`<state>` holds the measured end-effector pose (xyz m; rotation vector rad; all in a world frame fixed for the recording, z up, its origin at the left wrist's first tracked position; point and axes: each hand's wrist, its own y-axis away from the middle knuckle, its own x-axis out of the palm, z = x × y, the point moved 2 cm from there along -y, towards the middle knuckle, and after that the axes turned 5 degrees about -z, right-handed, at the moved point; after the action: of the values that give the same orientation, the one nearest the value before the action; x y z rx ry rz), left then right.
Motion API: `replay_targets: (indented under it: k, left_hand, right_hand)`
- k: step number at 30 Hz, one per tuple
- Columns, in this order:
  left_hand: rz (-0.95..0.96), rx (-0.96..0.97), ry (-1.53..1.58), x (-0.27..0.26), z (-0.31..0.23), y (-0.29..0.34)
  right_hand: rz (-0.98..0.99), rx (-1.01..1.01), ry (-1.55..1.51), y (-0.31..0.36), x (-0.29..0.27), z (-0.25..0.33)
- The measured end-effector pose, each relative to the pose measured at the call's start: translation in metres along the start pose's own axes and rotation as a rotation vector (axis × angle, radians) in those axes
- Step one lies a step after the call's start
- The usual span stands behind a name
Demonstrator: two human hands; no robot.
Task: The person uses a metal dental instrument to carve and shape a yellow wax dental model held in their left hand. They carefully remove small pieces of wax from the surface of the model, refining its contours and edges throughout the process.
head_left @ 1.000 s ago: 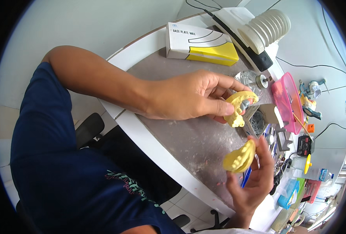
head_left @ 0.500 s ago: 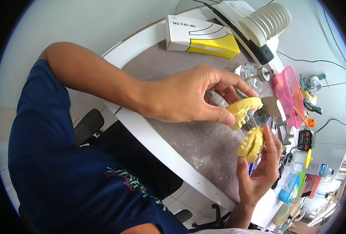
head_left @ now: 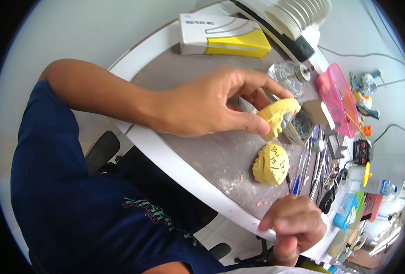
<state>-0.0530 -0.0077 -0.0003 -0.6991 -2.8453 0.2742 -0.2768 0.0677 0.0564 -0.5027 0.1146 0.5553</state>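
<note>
My left hand (head_left: 202,102) pinches a yellow dental cast (head_left: 275,114) between thumb and fingers above the bench, its arch with teeth turned down and one greyish tooth area showing. A second yellow dental cast (head_left: 272,165) rests on the bench, its flat base with dark handwriting facing up. Below and to the right of that cast, apart from it, my right hand (head_left: 296,223) is loosely curled and slightly blurred, with nothing visible in its fingers.
A white-and-yellow wax box (head_left: 225,39) lies at the far side. Close by are a glass spirit burner (head_left: 287,75), a small box of grey material (head_left: 301,125), a pink basket (head_left: 337,100) and several metal hand tools (head_left: 319,169). Pink scraps (head_left: 259,203) dot the bench.
My right hand has let go of its cast, which now sits on the bench, and has drawn back toward the lower edge. My left hand keeps its cast. The view has shifted slightly.
</note>
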Motion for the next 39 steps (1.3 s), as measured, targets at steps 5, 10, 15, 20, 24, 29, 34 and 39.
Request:
replay_targets:
  k: [5,10,15,20,24,29,34,39]
  left_hand:
    - [0.001,-0.030,-0.024,-0.003,0.003,0.004]
    - [0.062,-0.024,0.064,0.003,0.005,-0.004]
    - [0.076,-0.045,0.067,0.001,0.003,0.002]
    - [0.097,-0.068,0.072,0.004,0.001,0.004]
    - [0.095,-0.061,0.101,0.004,0.001,0.004]
    - [0.095,-0.054,0.133,0.005,0.003,0.004]
    - [0.097,-0.065,0.063,0.005,0.000,0.005]
    - [0.060,-0.071,0.017,0.005,-0.004,0.005]
  right_hand:
    - [-0.109,0.062,-0.407,0.000,0.026,0.004]
    - [0.293,0.070,-0.368,0.005,0.021,-0.011]
    - [0.543,0.164,-0.385,-0.011,0.024,-0.013]
    - [0.508,0.150,-0.318,-0.012,0.025,-0.015]
    - [0.519,0.182,-0.293,-0.013,0.025,-0.015]
    - [0.490,0.151,-0.290,-0.010,0.022,-0.019]
    - [0.417,0.115,-0.303,-0.008,0.023,-0.019]
    - [0.383,0.169,-0.308,-0.008,0.022,-0.016]
